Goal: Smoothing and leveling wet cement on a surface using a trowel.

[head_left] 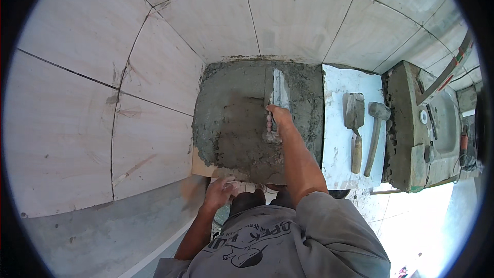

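My right hand (278,118) is wrapped around the handle of a flat rectangular plastering trowel (278,85). Its long metal blade lies on wet grey mortar (231,92) spread over a counter slab in the tiled corner. My left hand (220,191) is low at the slab's front edge, fingers curled in; whatever they may hold is hidden. To the right of the mortar lies a white tile (334,149). On it rest a pointed brick trowel (355,113) with a wooden handle and, beside that, a mallet (379,111) with a dark head.
Large tiled walls (206,20) enclose the slab at the back and left. Right of the white tile stands a rough cement ledge (404,139) with a sink (446,123). A spirit level (445,72) leans there, near a white ring (423,117).
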`<state>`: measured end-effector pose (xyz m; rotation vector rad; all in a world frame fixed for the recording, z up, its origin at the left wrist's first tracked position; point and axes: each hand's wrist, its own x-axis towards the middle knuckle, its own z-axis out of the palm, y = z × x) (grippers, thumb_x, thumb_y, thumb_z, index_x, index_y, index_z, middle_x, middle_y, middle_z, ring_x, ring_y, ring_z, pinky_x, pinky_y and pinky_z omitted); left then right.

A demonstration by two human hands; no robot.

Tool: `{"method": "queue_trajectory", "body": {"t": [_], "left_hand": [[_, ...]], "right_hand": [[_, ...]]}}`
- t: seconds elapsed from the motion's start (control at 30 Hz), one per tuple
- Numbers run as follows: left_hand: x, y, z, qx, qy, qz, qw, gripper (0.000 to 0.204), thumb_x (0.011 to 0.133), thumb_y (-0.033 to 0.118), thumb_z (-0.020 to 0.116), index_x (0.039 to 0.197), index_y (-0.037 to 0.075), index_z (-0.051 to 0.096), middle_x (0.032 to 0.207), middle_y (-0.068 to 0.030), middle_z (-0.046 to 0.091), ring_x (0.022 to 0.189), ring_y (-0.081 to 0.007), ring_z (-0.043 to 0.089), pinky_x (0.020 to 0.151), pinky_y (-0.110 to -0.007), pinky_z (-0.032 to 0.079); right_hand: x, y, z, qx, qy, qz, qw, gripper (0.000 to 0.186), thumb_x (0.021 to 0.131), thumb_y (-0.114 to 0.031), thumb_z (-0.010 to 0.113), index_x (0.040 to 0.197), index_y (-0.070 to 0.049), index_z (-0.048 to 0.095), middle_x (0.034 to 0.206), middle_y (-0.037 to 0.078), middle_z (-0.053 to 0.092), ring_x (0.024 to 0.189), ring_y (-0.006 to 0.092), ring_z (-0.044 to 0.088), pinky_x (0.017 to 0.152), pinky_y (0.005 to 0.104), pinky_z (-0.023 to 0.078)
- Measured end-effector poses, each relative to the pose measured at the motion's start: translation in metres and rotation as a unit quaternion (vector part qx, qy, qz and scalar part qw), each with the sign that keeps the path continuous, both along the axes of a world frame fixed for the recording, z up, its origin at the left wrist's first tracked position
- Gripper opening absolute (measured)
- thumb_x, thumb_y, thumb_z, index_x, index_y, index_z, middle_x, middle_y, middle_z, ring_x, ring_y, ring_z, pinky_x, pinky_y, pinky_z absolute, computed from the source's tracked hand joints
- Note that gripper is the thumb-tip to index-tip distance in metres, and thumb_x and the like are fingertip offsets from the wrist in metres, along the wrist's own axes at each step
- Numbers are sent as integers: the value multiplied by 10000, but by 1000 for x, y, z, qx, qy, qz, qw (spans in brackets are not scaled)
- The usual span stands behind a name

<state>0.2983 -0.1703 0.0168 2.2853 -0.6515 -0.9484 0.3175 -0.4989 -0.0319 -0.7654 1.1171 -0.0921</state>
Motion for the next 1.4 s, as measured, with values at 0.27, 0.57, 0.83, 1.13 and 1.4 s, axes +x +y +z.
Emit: {"method": "queue_trajectory", "body": {"t": [0.27, 0.57, 0.83, 1.13, 1.4], "left_hand": [[-28, -5, -5, 6, 39, 17, 999, 358, 859, 255, 579, 1099, -9, 608, 1017, -225, 638, 952, -344, 633, 825, -386, 488], [-23, -37, -2, 0, 39, -96, 995, 380, 860, 285, 596, 1127, 16, 612, 992, -199, 659, 894, -305, 657, 787, -360, 494], [2, -28, -12, -17, 40, -112, 993, 405, 868, 307, 577, 1149, 16, 606, 1054, -220, 637, 980, -340, 621, 854, -391, 471], [19, -19, -12, -54, 57, -111, 991, 386, 867, 287, 579, 1115, -7, 612, 1012, -216, 649, 912, -351, 638, 803, -381, 486], [29, 30, -21, 3, 26, -75, 997, 376, 864, 303, 586, 1092, 7, 623, 992, -217, 647, 916, -353, 634, 803, -389, 489]], "right_hand": [[-43, -43, -22, -381, 229, 142, 885, 450, 794, -329, 618, 908, 106, 633, 914, 304, 643, 853, 416, 650, 743, 462, 520], [-64, -61, -39, -420, 224, 198, 857, 525, 844, -404, 546, 928, 106, 635, 1007, 329, 607, 1024, 439, 582, 909, 450, 453], [-154, 52, -6, -367, 238, 212, 874, 579, 825, -452, 528, 906, 113, 624, 900, 360, 597, 968, 453, 596, 847, 466, 459], [-176, 72, 65, -380, 236, 270, 852, 538, 819, -437, 573, 972, 76, 625, 916, 320, 621, 901, 425, 626, 790, 457, 490], [-74, -32, -19, -395, 256, 121, 874, 430, 807, -350, 606, 863, 75, 640, 784, 275, 646, 762, 392, 663, 687, 441, 506]]}}
